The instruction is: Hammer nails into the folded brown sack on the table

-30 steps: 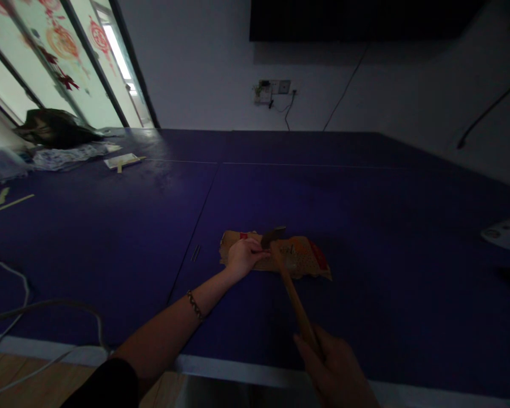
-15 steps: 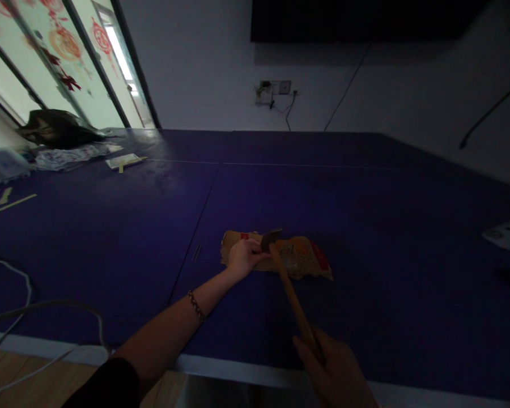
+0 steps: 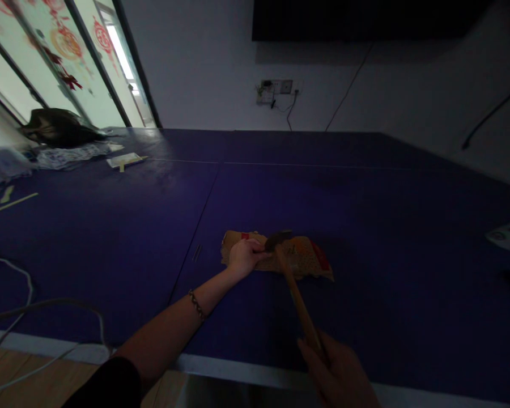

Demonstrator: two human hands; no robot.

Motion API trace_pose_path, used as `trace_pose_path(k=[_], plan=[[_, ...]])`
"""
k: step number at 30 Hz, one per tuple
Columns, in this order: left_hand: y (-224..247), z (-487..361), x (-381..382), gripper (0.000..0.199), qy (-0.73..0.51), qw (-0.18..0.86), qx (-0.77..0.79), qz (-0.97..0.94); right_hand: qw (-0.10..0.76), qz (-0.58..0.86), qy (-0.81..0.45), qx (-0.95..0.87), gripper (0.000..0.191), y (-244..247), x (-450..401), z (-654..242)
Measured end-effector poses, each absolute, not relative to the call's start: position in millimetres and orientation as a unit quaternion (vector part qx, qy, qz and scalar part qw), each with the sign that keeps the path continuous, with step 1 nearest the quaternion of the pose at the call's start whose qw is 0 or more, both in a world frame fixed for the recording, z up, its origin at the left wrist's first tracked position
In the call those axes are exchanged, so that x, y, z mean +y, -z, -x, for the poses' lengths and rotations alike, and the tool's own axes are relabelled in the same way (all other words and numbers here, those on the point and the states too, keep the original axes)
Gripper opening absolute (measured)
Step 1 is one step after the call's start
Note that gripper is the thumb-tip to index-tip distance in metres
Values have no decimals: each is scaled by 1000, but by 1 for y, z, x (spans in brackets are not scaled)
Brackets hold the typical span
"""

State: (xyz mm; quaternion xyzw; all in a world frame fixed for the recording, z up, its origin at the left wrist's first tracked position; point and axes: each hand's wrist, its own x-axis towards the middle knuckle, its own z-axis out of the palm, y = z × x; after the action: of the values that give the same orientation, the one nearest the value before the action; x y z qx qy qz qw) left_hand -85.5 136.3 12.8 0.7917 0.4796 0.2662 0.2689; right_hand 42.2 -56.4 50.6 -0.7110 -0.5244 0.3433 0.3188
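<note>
Hammer [image 3: 294, 288], head view (only view): it's in R hand [image 3: 339, 368], reaching out over the near part of the tabletop [image 3: 386, 238]. R hand is wrapped round the lower end of the wooden handle [image 3: 300, 306], firm grip. Long axis runs diag. from R hand, fwd & a bit L, ending at the dark hammer head [image 3: 278, 240], approx. mid-piece over the torn brown cardboard [image 3: 310, 256]. Can't tell if it rests there or hangs just above; too dark.

Main relation: hammer head vs. L hand [image 3: 243, 258]. Hammer head is immed. R of the L fingertips & slightly fwd, v. close; touching or small gap, can't tell. So the striking end is nearer L hand, the grip end is w/ R hand. L hand is on the L part of the cardboard, thumb & index drawn tog., pointing R; whether sth. thin is pinched btwn them, can't tell.

Rel. to R hand: rest of hammer lies ahead & L. Rel. to L hand: hammer head just R, handle slants back R twd the person.

Nearby: two thin dark pieces [image 3: 196, 253] side by side on tabletop, L of cardboard & apart from it. Bracelet [image 3: 196, 306] on L wrist.
</note>
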Motion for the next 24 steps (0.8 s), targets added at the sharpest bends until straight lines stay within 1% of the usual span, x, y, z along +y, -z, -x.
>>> trace_pose_path(k=[8,11,15,21,24], plan=[[-13,85,136,16,-267,280,485,-785,330,713,-322,-528,28,-58,-57,-40],[-14,85,136,15,-257,277,492,-784,321,711,-305,-546,29,-55,-54,-39],[-15,85,136,18,-249,272,494,-787,318,717,-291,-548,30,-49,-53,-37],[-15,85,136,15,-261,272,480,-792,342,715,-363,-491,32,-50,-63,-45],[-15,85,135,17,-267,274,474,-793,394,684,-416,-452,36,-48,-66,-56]])
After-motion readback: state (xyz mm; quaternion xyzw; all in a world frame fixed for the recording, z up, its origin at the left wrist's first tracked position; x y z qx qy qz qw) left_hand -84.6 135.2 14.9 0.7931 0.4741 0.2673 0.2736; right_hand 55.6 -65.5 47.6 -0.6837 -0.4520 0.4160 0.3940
